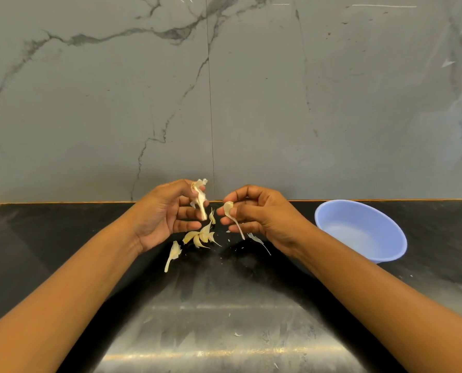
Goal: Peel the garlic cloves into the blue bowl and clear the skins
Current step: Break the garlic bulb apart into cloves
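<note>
My left hand (168,211) pinches a garlic stem with papery skin (200,200) between thumb and fingertips, held above the black counter. My right hand (256,211) pinches a garlic clove with a long tail (229,211) just to the right of it. The two hands are a little apart. Below them, several unpeeled garlic cloves (201,236) lie in a small cluster on the counter, with one more clove (173,254) lying apart to the lower left. The blue bowl (391,235) stands to the right of my right hand and looks empty.
A thin skin strip (258,240) lies under my right wrist, and small skin flakes (236,334) dot the black counter (63,238) nearer to me. A grey marble wall (224,103) rises right behind the counter.
</note>
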A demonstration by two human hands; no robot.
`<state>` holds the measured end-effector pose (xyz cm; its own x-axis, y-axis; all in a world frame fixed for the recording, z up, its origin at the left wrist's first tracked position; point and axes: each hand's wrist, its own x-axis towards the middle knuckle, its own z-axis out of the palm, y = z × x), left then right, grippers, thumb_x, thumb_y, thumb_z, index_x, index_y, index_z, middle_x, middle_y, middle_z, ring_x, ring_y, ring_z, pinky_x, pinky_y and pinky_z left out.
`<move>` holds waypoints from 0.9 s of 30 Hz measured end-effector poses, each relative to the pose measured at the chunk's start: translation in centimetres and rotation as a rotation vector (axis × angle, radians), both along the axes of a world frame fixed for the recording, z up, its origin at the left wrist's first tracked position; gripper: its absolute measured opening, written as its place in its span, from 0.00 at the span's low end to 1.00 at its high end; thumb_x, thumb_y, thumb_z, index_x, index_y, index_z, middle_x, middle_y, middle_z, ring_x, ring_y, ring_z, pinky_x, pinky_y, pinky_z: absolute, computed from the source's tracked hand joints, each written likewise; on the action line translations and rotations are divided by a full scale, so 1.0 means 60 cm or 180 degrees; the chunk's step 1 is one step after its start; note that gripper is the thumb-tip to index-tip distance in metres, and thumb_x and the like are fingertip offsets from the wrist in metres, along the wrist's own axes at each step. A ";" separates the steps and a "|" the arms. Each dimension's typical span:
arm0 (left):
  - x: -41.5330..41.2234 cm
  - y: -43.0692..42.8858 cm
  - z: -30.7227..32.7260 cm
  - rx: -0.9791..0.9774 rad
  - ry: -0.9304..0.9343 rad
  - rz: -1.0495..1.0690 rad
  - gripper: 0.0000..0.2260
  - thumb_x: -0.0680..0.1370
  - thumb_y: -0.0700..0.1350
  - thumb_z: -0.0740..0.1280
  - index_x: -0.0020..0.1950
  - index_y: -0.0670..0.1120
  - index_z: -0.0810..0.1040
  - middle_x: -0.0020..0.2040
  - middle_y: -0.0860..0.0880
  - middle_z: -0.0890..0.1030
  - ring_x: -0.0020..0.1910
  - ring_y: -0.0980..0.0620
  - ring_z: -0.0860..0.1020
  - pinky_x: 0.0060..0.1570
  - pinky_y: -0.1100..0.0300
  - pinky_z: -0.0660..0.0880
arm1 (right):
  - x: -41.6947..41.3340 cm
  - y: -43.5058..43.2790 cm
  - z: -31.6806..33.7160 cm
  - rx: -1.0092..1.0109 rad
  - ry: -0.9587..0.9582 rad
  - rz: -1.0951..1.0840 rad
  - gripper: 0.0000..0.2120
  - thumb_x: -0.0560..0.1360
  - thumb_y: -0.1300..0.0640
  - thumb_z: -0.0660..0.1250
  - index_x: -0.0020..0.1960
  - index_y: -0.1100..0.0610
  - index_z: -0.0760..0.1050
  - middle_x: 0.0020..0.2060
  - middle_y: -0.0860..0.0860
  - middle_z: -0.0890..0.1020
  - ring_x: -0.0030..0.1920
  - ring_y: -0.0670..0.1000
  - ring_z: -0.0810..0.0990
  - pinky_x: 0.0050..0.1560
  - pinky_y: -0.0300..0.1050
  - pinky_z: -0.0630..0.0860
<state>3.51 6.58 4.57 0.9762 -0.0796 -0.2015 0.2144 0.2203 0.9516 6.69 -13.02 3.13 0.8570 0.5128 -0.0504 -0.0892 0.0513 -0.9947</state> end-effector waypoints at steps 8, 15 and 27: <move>-0.005 -0.018 -0.004 0.1391 -0.0621 -0.0114 0.11 0.67 0.48 0.76 0.41 0.44 0.79 0.29 0.46 0.74 0.23 0.54 0.71 0.19 0.66 0.65 | -0.004 0.002 -0.002 0.0031 -0.0469 -0.0235 0.06 0.73 0.68 0.69 0.48 0.60 0.79 0.39 0.53 0.84 0.41 0.50 0.85 0.45 0.41 0.82; -0.012 -0.030 -0.009 0.2134 -0.1267 0.0330 0.11 0.66 0.55 0.73 0.43 0.51 0.85 0.24 0.46 0.78 0.23 0.52 0.73 0.22 0.64 0.68 | -0.009 0.007 -0.005 -0.0181 -0.0840 -0.0438 0.06 0.71 0.64 0.73 0.47 0.60 0.79 0.43 0.56 0.85 0.43 0.54 0.85 0.46 0.45 0.82; -0.019 -0.040 -0.013 0.2286 -0.1680 0.0654 0.01 0.72 0.46 0.73 0.43 0.51 0.84 0.22 0.53 0.77 0.19 0.59 0.74 0.25 0.73 0.67 | -0.011 0.006 -0.007 -0.0587 -0.1584 -0.0690 0.06 0.69 0.59 0.76 0.44 0.55 0.80 0.40 0.51 0.85 0.42 0.50 0.84 0.47 0.45 0.82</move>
<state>2.37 4.17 3.77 0.9368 0.0782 0.3410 -0.2652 -0.4768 0.8380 6.05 -12.64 2.69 0.8851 0.3435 0.3140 0.3852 -0.1623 -0.9084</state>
